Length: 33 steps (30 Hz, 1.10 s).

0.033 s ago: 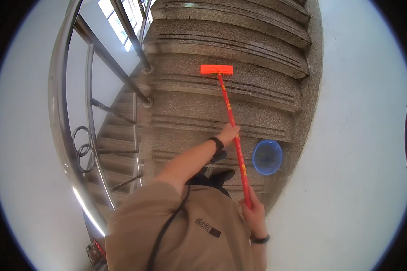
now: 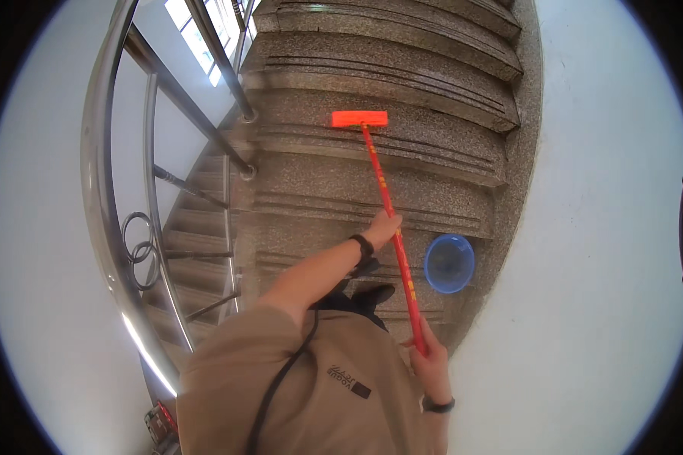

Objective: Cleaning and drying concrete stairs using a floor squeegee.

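Observation:
Both my hands hold a long-handled scrub brush [image 2: 402, 262] with a red, yellow-marked shaft. Its wide orange head [image 2: 360, 118] rests on a speckled stone stair tread a few steps up. Partway along the shaft, my left hand [image 2: 385, 226] is closed around it. My right hand [image 2: 431, 360] grips the shaft's near end, close to my body. To the right of the shaft, a round blue basin [image 2: 442, 290] stands on a step by the wall. What lies inside it is hard to make out.
Curving stone stairs [image 2: 387, 80] rise ahead, with grooved strips along their edges. A metal handrail [image 2: 97, 167] with bars bends along the left, beside a lower flight of steps [image 2: 182, 265]. A white wall [image 2: 584, 189] borders the right.
The brush head has shifted slightly left and a little nearer to me. My right hand, on the shaft's end, has moved slightly right and toward me. The basin stays put.

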Motion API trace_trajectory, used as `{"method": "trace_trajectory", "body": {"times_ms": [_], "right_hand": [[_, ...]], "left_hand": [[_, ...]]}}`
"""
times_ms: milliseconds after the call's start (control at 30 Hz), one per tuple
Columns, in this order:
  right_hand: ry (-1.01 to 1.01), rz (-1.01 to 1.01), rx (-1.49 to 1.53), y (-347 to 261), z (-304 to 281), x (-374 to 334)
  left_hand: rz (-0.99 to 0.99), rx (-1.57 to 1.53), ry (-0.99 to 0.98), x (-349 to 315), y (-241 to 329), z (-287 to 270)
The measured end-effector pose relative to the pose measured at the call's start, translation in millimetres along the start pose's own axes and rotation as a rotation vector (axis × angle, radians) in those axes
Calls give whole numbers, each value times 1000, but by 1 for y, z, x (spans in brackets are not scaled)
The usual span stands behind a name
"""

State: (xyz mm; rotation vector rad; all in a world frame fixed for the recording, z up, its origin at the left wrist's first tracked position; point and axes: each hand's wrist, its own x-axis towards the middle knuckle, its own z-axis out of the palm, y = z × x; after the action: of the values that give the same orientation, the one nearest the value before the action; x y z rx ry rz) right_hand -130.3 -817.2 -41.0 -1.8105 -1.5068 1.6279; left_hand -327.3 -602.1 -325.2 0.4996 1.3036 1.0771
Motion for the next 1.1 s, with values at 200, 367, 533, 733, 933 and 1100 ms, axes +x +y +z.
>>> {"method": "trace_trajectory", "body": {"times_ms": [200,367,533,733,933,1100], "right_hand": [[-122,-202,-41,8,3,14],[-221,-197,-21,-4,26,70],[-222,-195,35,-4,13,62],[-67,30,39,18,-38,-8],[120,198,198,19,-47,-38],[-36,-44,-113,-1,-19,4]], "left_hand": [[74,-45,55,-37,-4,-79],[22,-75,177,-15,38,-141],[0,-39,208,-6,20,-128],[-118,-61,40,-44,-24,-25],[-106,-88,-43,-66,-2,22],[12,-122,37,-52,-1,-61]]}}
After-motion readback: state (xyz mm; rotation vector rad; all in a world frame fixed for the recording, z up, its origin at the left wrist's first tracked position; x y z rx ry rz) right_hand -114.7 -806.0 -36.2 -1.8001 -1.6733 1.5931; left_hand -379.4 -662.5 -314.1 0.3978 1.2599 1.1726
